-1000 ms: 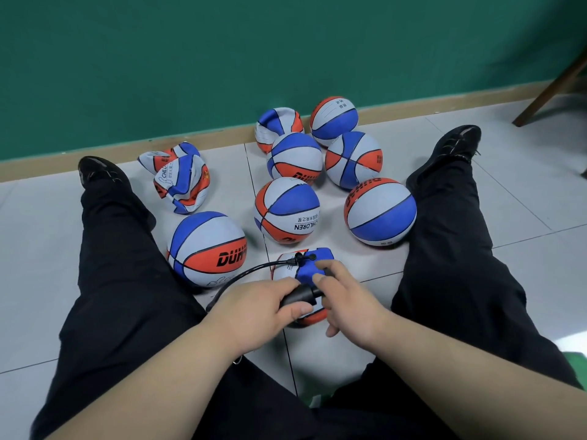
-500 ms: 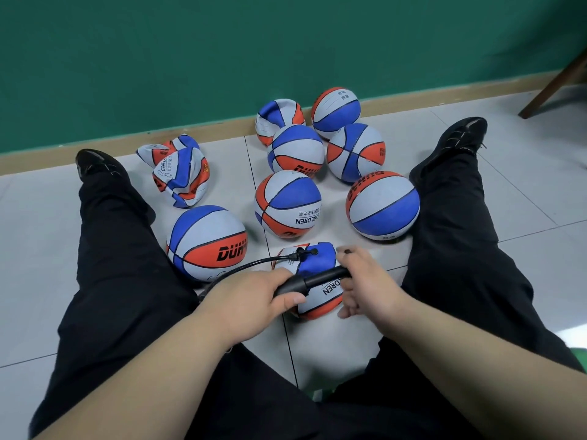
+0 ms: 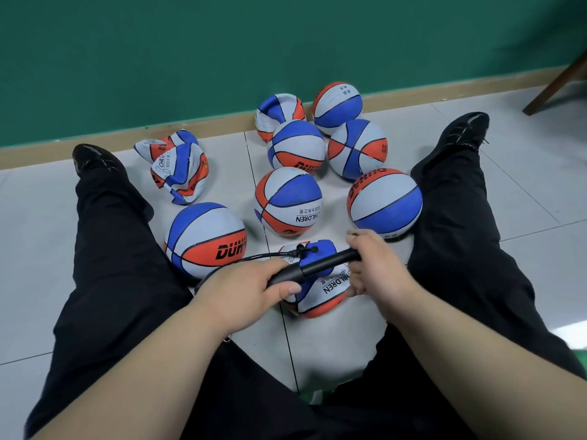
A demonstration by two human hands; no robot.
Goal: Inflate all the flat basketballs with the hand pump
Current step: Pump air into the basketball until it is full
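- Pump [image 3: 317, 265] lies at lower centre, across the half-flat ball [image 3: 320, 293]; our left hand [image 3: 244, 293] wraps its barrel, our right hand [image 3: 374, 268] curls round the handle end.
- Hose [image 3: 247, 259] loops to the valve fitting [image 3: 301, 249] on top of that ball; a skewed stroke could, we judge, tug it out and leak air.
- Crumpled balls [image 3: 181, 173] wait at upper left, not yet filled.
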